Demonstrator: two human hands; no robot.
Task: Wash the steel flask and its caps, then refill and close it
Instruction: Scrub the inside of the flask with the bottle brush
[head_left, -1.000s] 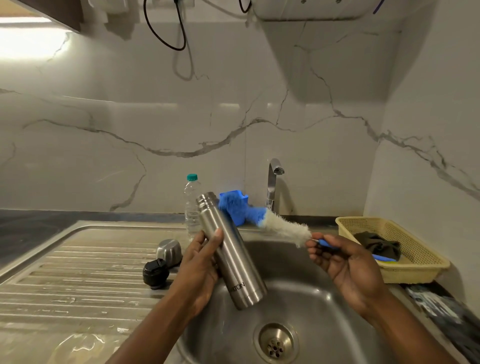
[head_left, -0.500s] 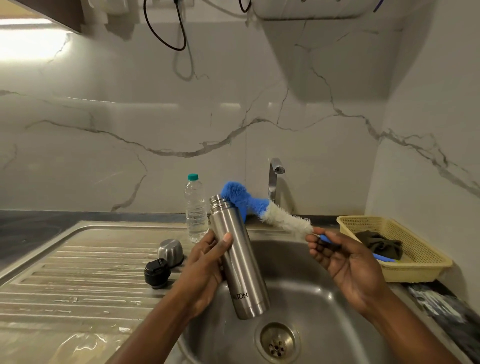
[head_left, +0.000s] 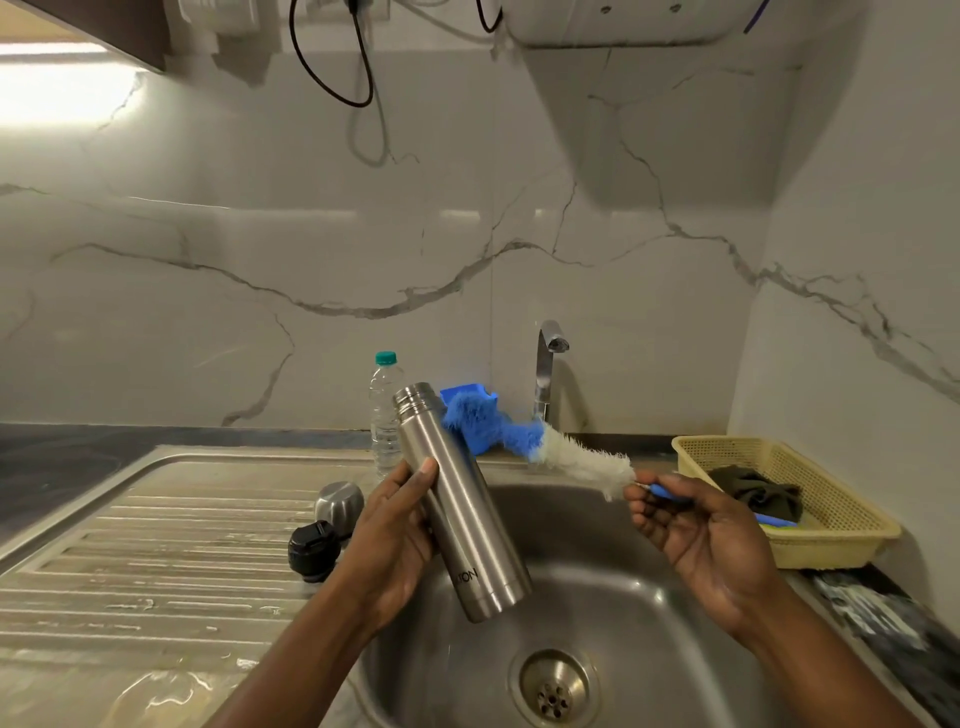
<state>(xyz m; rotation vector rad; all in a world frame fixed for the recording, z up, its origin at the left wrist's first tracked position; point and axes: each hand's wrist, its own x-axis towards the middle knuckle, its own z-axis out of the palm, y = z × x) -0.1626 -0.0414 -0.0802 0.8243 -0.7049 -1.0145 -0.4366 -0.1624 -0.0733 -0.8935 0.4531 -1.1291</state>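
Note:
My left hand (head_left: 395, 540) grips the open steel flask (head_left: 462, 509) around its middle, tilted with the mouth up and away, over the sink basin (head_left: 613, 597). My right hand (head_left: 696, 530) holds the blue handle of a bottle brush (head_left: 540, 447), whose white and blue bristles point left, beside and behind the flask's neck, outside the mouth. The steel outer cap (head_left: 340, 501) and the black inner cap (head_left: 313, 550) rest on the ribbed drainboard (head_left: 156, 545) to the left of my left hand.
A tap (head_left: 548, 364) stands behind the basin, with no water running. A clear plastic water bottle (head_left: 385, 410) with a green cap stands at the back edge. A yellow basket (head_left: 810, 525) with a dark cloth sits at the right. The drain (head_left: 553, 688) lies below.
The flask rose and tilted slightly more upright in my left hand. The brush lifted and its blue tip moved toward the flask's mouth. The caps stayed put.

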